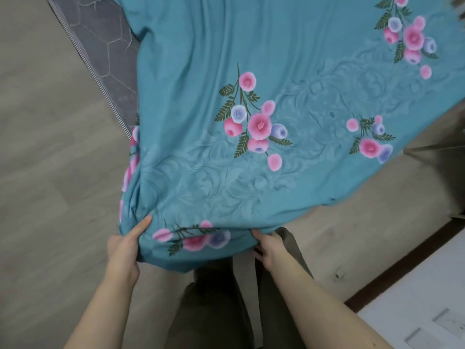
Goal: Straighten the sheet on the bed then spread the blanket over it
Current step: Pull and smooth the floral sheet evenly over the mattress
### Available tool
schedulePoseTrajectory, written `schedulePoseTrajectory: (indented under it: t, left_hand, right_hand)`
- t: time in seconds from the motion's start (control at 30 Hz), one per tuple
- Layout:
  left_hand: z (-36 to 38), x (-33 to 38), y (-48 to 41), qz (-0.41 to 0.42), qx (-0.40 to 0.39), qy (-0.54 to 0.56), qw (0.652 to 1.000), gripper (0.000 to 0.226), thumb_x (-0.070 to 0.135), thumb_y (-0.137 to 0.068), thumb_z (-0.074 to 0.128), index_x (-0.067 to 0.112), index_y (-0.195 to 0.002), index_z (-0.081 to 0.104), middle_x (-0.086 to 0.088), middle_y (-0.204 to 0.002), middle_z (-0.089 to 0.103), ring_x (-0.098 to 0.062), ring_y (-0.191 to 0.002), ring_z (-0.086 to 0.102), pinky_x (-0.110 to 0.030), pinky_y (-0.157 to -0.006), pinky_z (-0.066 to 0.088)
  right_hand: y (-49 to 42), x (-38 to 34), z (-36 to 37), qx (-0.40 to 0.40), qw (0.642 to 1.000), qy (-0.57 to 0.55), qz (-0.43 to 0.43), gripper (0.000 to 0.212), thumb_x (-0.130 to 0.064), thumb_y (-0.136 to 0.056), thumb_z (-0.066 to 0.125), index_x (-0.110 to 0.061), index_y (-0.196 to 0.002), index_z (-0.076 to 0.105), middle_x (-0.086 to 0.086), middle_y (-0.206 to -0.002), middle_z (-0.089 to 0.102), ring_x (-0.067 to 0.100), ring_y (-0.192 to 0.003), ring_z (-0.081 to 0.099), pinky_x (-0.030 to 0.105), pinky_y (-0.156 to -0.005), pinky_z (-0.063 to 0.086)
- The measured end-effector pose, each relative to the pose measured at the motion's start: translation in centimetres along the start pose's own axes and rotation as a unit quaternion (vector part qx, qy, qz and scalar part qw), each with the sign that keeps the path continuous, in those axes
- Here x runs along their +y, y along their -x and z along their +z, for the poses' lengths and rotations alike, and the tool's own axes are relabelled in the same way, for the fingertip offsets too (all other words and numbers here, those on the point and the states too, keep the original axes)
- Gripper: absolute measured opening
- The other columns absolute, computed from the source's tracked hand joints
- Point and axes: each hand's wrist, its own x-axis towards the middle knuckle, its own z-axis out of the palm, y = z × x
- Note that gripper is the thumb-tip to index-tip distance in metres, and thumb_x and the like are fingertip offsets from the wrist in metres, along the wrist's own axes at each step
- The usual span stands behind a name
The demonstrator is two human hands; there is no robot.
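A teal sheet (251, 71) printed with pink and lilac flowers covers the bed and hangs over its near end in front of me. My left hand (125, 245) grips the hanging edge at the sheet's near left corner, with the thumb lying on top of the cloth. My right hand (266, 248) grips the same edge further right, its fingers curled under the fabric. The cloth between my hands is pulled fairly taut, with soft folds gathering above the left hand. No blanket is in view.
The grey quilted mattress (105, 46) with striped piping shows bare at the upper left. Pale wood-look floor (50, 172) lies to the left and under me. A white cabinet (415, 285) with a dark base stands at the lower right. My legs are below the sheet.
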Motion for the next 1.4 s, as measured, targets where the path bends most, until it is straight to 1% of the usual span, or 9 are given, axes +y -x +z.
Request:
schedulePoseTrajectory:
  t: [0.13, 0.33, 0.43, 0.63, 0.73, 0.9, 1.03, 1.2, 1.4]
  left_hand:
    - [-1.3, -1.1, -1.5, 0.087, 0.141, -0.158, 0.974, 0.044, 0.021, -0.075, 0.081, 0.006, -0.111, 0.063, -0.015, -0.110, 0.069, -0.028, -0.093, 0.067, -0.039, -0.086, 0.053]
    - [-3.6, -0.7, -0.8, -0.080, -0.065, -0.247, 0.964, 0.042, 0.031, -0.066, 0.085, 0.011, -0.100, 0.070, -0.006, -0.090, 0.077, -0.024, -0.080, 0.074, -0.030, -0.067, 0.056]
    - [-4.9, -0.2, 0.1, -0.089, -0.127, -0.311, 0.937, 0.053, 0.027, -0.055, 0.089, 0.013, -0.103, 0.072, -0.006, -0.095, 0.077, -0.026, -0.089, 0.073, -0.037, -0.080, 0.056]
    - [-4.8, -1.0, 1.4, 0.027, 0.171, -0.228, 0.958, 0.052, 0.037, -0.071, 0.081, 0.000, -0.105, 0.067, -0.017, -0.096, 0.071, -0.033, -0.089, 0.067, -0.042, -0.079, 0.051]
    - [-3.4, -2.1, 2.0, 0.053, 0.261, -0.261, 0.928, 0.051, 0.042, -0.078, 0.071, 0.004, -0.111, 0.062, -0.024, -0.109, 0.067, -0.042, -0.100, 0.062, -0.044, -0.083, 0.047]
    - [-1.4, -2.8, 2.2, -0.015, 0.177, -0.295, 0.939, 0.049, 0.036, -0.081, 0.068, -0.001, -0.113, 0.063, -0.026, -0.112, 0.066, -0.042, -0.102, 0.062, -0.045, -0.086, 0.048]
    - [1.3, -3.2, 4.7, 0.096, 0.131, -0.390, 0.906, 0.034, 0.021, -0.081, 0.069, 0.005, -0.107, 0.055, -0.027, -0.102, 0.066, -0.044, -0.096, 0.062, -0.037, -0.071, 0.041]
    - [5.2, -4.7, 7.2, 0.170, 0.075, -0.370, 0.910, 0.035, 0.003, -0.083, 0.051, 0.016, -0.114, 0.041, -0.020, -0.098, 0.063, -0.041, -0.092, 0.061, -0.039, -0.072, 0.044]
    - [6.4, -6.2, 5.5, 0.155, 0.025, -0.220, 0.963, 0.055, 0.027, -0.090, 0.065, 0.025, -0.139, 0.041, 0.008, -0.121, 0.058, -0.014, -0.109, 0.056, -0.035, -0.095, 0.045]
  right_hand:
    - [0.9, 1.3, 0.7, 0.015, 0.994, 0.090, -0.061, 0.033, -0.005, -0.080, 0.075, 0.000, -0.110, 0.062, 0.016, -0.113, 0.068, 0.029, -0.094, 0.065, 0.042, -0.087, 0.054]
    - [3.0, 3.1, 0.5, 0.003, 1.000, -0.011, 0.027, 0.027, 0.010, -0.081, 0.059, -0.004, -0.103, 0.062, 0.015, -0.099, 0.070, 0.025, -0.079, 0.066, 0.027, -0.057, 0.053]
    - [3.7, 4.2, 0.4, -0.016, 0.989, -0.019, 0.148, 0.027, 0.005, -0.088, 0.054, -0.009, -0.111, 0.057, 0.020, -0.109, 0.067, 0.030, -0.081, 0.064, 0.033, -0.054, 0.057]
    - [5.1, 3.6, -0.9, 0.012, 0.937, 0.240, 0.254, 0.019, -0.026, -0.082, 0.071, -0.016, -0.074, 0.057, 0.000, -0.053, 0.053, 0.010, -0.024, 0.042, 0.009, -0.031, 0.026]
    - [4.8, 2.4, -1.7, -0.005, 0.908, 0.313, 0.280, 0.018, -0.026, -0.083, 0.061, -0.020, -0.068, 0.052, -0.004, -0.045, 0.045, 0.007, -0.028, 0.035, 0.012, -0.036, 0.021]
    - [3.2, 0.1, -4.4, 0.100, 0.878, 0.466, -0.030, 0.018, -0.019, -0.080, 0.057, -0.008, -0.093, 0.059, 0.010, -0.092, 0.064, 0.028, -0.083, 0.062, 0.033, -0.072, 0.051]
    - [2.8, -2.4, -4.8, 0.087, 0.851, 0.504, -0.122, 0.044, -0.026, -0.077, 0.069, -0.006, -0.111, 0.048, 0.011, -0.110, 0.060, 0.030, -0.096, 0.061, 0.032, -0.078, 0.049]
    - [2.7, -6.3, -1.2, 0.005, 0.764, 0.516, -0.388, 0.039, -0.019, -0.080, 0.070, -0.013, -0.115, 0.052, 0.005, -0.118, 0.047, 0.023, -0.105, 0.054, 0.034, -0.090, 0.046]
    - [0.3, -9.0, 4.8, -0.042, 0.635, 0.651, -0.415, 0.078, -0.032, -0.089, 0.058, -0.026, -0.154, 0.016, 0.002, -0.163, -0.003, 0.029, -0.148, 0.005, 0.037, -0.119, 0.013]
